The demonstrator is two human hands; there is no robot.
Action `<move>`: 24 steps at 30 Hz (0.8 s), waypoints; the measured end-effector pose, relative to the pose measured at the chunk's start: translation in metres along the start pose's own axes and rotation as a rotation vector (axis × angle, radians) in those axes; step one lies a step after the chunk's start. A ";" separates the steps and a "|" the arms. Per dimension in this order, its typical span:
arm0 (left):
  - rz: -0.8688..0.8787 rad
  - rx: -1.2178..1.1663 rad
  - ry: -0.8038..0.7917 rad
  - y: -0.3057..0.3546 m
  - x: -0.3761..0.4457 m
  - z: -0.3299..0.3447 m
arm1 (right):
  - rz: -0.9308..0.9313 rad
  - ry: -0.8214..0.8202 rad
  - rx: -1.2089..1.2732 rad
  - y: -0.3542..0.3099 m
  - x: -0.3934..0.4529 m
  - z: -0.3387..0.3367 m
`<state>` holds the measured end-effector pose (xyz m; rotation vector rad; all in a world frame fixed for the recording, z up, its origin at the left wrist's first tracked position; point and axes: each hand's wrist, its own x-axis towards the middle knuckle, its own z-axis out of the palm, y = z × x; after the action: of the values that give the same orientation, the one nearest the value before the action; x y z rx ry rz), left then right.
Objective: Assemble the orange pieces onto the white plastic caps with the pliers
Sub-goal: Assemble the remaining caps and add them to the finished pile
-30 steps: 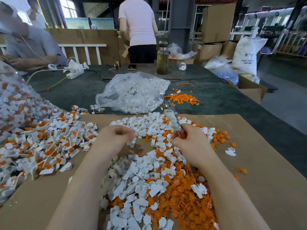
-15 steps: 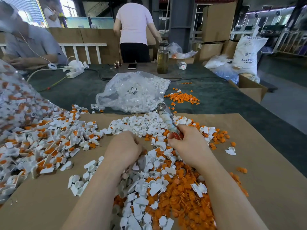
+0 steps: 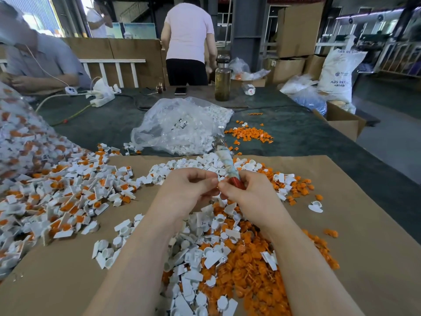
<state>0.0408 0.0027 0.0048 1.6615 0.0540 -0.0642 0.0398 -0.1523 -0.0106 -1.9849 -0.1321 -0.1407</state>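
Head view, looking down at a table (image 3: pixel 319 142) with brown cardboard sheet (image 3: pixel 364 258) laid over the near part. Left hand (image 3: pixel 189 192) and right hand (image 3: pixel 248 195) up close together over the middle, fingertips nearly touching. Right hand curled round the pliers (image 3: pixel 224 160), red handle end poking out by the thumb, wrapped shaft and metal nose pointing away and a bit left. Left hand fingers curled in too, pinching toward the right thumb, but can't tell what small piece sits between them, too hidden.

Straight under the wrists: big loose heap of white plastic caps (image 3: pixel 193 265) on the left side, mixed with orange pieces (image 3: pixel 255 270) on the right, all on the cardboard. Off to the left, a separate spread of assembled caps (image 3: pixel 63 201), white with orange showing. Further back on the dark cloth, a clear plastic bag (image 3: pixel 180 126) full of white parts, and just right of it a small orange scatter (image 3: pixel 250 134). Glass bottle (image 3: pixel 222 79) upright near the far edge, phone (image 3: pixel 180 90) flat beside it. Seated person (image 3: pixel 38 60) far left, standing person (image 3: pixel 189 39) at the back.
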 end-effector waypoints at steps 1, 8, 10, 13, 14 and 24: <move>0.005 0.010 -0.015 0.001 0.000 -0.001 | 0.001 0.009 0.012 0.000 0.000 0.000; -0.093 0.718 -0.238 0.010 -0.007 -0.025 | 0.008 0.093 -0.040 0.005 0.004 -0.003; -0.142 0.888 -0.265 0.010 -0.008 -0.023 | 0.012 0.093 -0.056 0.007 0.005 -0.003; -0.137 0.995 -0.222 0.007 -0.007 -0.019 | -0.006 0.100 -0.092 0.007 0.005 -0.003; -0.119 0.963 -0.187 0.006 -0.007 -0.017 | -0.015 0.102 -0.106 0.007 0.005 -0.003; 0.037 0.184 0.179 0.003 0.000 -0.002 | -0.135 0.153 -0.118 0.004 0.004 0.001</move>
<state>0.0414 0.0044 0.0080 1.8480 0.1575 0.1112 0.0440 -0.1530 -0.0138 -2.0741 -0.1612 -0.3948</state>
